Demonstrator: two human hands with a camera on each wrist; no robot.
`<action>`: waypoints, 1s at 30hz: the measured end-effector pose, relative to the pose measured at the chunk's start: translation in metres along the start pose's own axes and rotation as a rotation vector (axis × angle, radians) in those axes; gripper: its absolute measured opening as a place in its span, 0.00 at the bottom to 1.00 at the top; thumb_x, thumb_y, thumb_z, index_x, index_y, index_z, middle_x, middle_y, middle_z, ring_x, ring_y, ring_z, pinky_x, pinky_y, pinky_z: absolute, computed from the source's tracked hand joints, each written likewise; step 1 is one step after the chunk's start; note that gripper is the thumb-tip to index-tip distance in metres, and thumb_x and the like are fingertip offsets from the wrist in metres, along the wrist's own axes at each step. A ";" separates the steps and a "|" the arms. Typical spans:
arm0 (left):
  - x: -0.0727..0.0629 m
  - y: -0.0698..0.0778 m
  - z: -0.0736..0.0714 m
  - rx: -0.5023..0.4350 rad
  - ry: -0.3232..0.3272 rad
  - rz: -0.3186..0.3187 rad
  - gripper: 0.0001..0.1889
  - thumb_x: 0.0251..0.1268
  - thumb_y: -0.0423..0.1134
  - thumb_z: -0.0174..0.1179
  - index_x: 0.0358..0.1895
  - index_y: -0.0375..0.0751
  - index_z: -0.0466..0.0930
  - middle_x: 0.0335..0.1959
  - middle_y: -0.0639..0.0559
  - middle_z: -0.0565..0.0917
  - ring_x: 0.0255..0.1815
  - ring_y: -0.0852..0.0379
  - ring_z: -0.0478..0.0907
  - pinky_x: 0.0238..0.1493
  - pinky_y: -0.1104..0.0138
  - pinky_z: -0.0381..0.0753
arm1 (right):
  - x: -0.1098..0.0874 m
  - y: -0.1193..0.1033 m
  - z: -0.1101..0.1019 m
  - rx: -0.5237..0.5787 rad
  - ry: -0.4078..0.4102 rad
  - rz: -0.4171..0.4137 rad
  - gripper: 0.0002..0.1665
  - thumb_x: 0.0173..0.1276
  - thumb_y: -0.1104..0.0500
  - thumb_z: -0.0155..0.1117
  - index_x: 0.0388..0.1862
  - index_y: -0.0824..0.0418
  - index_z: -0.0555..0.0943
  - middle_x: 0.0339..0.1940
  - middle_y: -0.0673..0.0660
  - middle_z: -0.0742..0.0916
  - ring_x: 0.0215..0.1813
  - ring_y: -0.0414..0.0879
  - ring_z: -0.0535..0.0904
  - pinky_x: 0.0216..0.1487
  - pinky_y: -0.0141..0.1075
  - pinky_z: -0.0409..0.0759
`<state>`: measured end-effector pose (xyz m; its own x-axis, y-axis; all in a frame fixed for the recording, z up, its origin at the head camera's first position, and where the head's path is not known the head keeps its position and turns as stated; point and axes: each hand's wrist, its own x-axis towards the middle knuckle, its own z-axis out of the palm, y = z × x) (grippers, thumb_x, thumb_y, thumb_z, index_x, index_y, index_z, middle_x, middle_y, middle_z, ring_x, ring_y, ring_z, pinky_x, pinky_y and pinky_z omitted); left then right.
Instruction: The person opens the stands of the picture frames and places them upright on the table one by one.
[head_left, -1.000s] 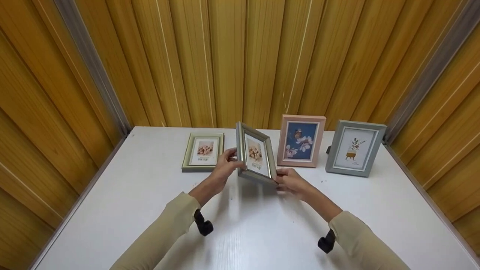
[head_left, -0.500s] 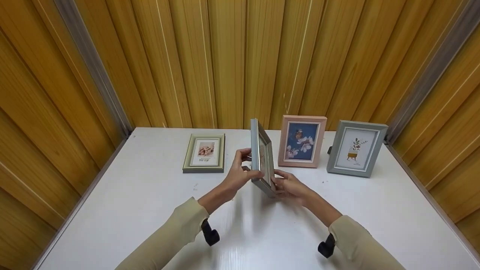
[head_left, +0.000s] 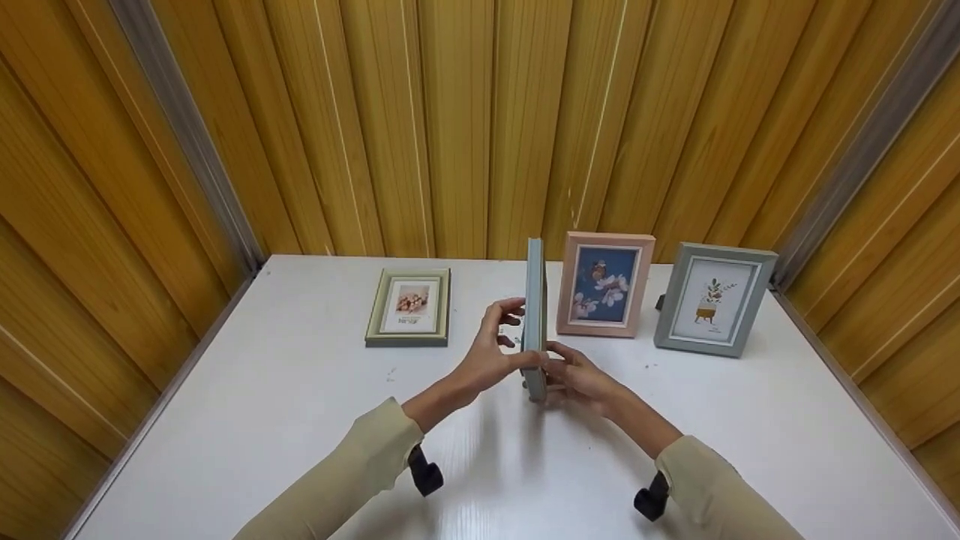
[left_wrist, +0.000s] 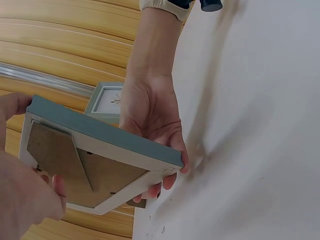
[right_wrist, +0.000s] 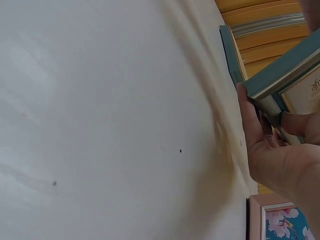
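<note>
Both hands hold a grey-green picture frame (head_left: 535, 300) upright over the table, its narrow edge towards the head view. My left hand (head_left: 480, 365) has its thumb on the near edge and its other fingers by the back. Lower down on the other side, my right hand (head_left: 589, 380) grips the bottom corner. In the left wrist view, the frame's brown backing (left_wrist: 110, 172) shows, with a stand flap (left_wrist: 52, 150) on it. Part of the printed front (right_wrist: 305, 95) appears in the right wrist view, between the right fingers and the edge.
A light-green frame (head_left: 381, 300) lies face up at the left. Right of the hands stand a pink frame (head_left: 566, 300) with a blossom picture and a grey-green frame (head_left: 667, 322) with a plant picture. All are on a white table (head_left: 300, 420) before wood-look walls (head_left: 450, 127).
The held frame has turned from showing its front to edge-on and moved a little right. My left hand has moved right with it; the right hand has kept its grip at the lower corner.
</note>
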<state>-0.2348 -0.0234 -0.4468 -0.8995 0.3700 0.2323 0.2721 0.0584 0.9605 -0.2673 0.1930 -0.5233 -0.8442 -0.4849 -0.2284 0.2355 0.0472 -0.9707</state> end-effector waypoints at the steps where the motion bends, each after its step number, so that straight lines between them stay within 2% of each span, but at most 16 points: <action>1: -0.001 -0.001 0.000 0.002 -0.010 0.002 0.41 0.58 0.42 0.70 0.75 0.47 0.61 0.67 0.45 0.66 0.64 0.54 0.63 0.61 0.57 0.69 | 0.000 0.000 0.000 0.006 -0.008 -0.005 0.33 0.82 0.54 0.51 0.80 0.60 0.57 0.63 0.60 0.85 0.60 0.48 0.84 0.59 0.41 0.82; 5: -0.003 -0.001 -0.002 -0.007 -0.065 -0.009 0.34 0.70 0.45 0.63 0.77 0.53 0.62 0.73 0.46 0.63 0.71 0.50 0.61 0.67 0.55 0.69 | 0.000 0.002 0.000 0.041 -0.050 -0.022 0.35 0.82 0.58 0.49 0.82 0.63 0.52 0.59 0.55 0.86 0.58 0.46 0.86 0.59 0.41 0.83; 8: -0.003 -0.002 -0.004 -0.037 -0.119 -0.022 0.32 0.75 0.45 0.59 0.79 0.56 0.61 0.77 0.50 0.63 0.76 0.48 0.59 0.73 0.53 0.67 | 0.000 0.002 0.000 0.053 -0.064 -0.022 0.35 0.82 0.59 0.49 0.82 0.65 0.52 0.55 0.49 0.86 0.57 0.45 0.87 0.59 0.41 0.83; 15: -0.005 -0.008 -0.010 -0.078 -0.252 0.003 0.42 0.69 0.46 0.65 0.82 0.52 0.53 0.82 0.51 0.58 0.82 0.46 0.55 0.78 0.53 0.65 | 0.000 0.003 0.002 0.079 -0.054 0.012 0.33 0.81 0.56 0.53 0.79 0.65 0.58 0.57 0.54 0.87 0.57 0.46 0.87 0.61 0.44 0.82; 18: -0.006 -0.008 -0.011 -0.078 -0.270 0.010 0.45 0.67 0.46 0.67 0.83 0.50 0.52 0.83 0.50 0.56 0.83 0.47 0.55 0.79 0.55 0.64 | 0.000 0.003 0.002 0.096 -0.055 0.016 0.34 0.80 0.52 0.55 0.78 0.64 0.60 0.58 0.56 0.85 0.58 0.48 0.86 0.63 0.45 0.81; 24: -0.006 -0.012 -0.011 -0.068 -0.271 -0.006 0.39 0.71 0.37 0.64 0.81 0.45 0.57 0.82 0.47 0.59 0.83 0.47 0.56 0.78 0.56 0.66 | -0.001 0.004 0.001 0.084 -0.041 0.025 0.36 0.80 0.52 0.54 0.79 0.65 0.58 0.63 0.61 0.84 0.59 0.48 0.86 0.63 0.48 0.81; 30: -0.007 -0.013 -0.012 -0.054 -0.250 -0.016 0.36 0.68 0.35 0.66 0.78 0.44 0.64 0.78 0.45 0.66 0.79 0.45 0.64 0.74 0.59 0.71 | 0.001 0.007 0.000 0.088 -0.030 0.027 0.31 0.79 0.54 0.56 0.75 0.63 0.64 0.58 0.57 0.86 0.57 0.48 0.87 0.60 0.46 0.83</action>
<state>-0.2368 -0.0382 -0.4593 -0.7894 0.5874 0.1783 0.2337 0.0190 0.9721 -0.2662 0.1929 -0.5302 -0.8227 -0.5102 -0.2508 0.3004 -0.0155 -0.9537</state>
